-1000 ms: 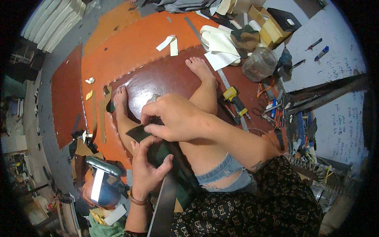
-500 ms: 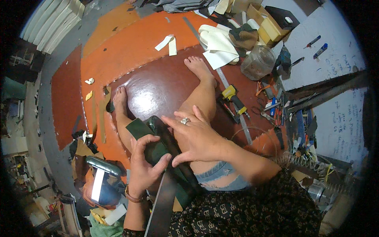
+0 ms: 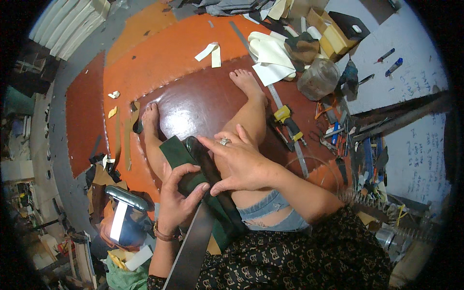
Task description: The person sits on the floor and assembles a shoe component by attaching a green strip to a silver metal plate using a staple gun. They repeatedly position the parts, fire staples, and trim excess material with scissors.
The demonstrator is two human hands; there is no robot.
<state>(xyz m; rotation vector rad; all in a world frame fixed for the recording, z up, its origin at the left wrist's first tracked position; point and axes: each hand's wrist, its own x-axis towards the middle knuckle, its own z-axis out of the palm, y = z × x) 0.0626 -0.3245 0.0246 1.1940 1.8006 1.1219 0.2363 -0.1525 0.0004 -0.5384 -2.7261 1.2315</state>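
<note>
A dark green, leather-like strip (image 3: 175,152) lies slanted across my lap, its far end standing out beyond my left hand (image 3: 180,205). That hand is closed around it, thumb on the near side and index finger curled over the top. Alongside runs a long padded dark piece with a glossy rounded end (image 3: 195,149). My right hand (image 3: 246,166), with a ring on one finger, spreads its fingers over this piece; the index fingertip rests at the rounded end. A flat grey metal strip (image 3: 192,249) slants from the lower edge up to my left hand.
A yellow-black power tool (image 3: 288,123) and a steel ruler (image 3: 274,96) lie right of my leg. Beyond are a clear jar (image 3: 319,78), pale sheets (image 3: 273,58) and several hand tools (image 3: 338,135). At left stands a shiny rounded object with a dark padded top (image 3: 126,199).
The whole view has shifted slightly. The grey metal strip shows a little more broadly near the lower edge. Both hands keep nearly the same pose on the green strip and the padded piece.
</note>
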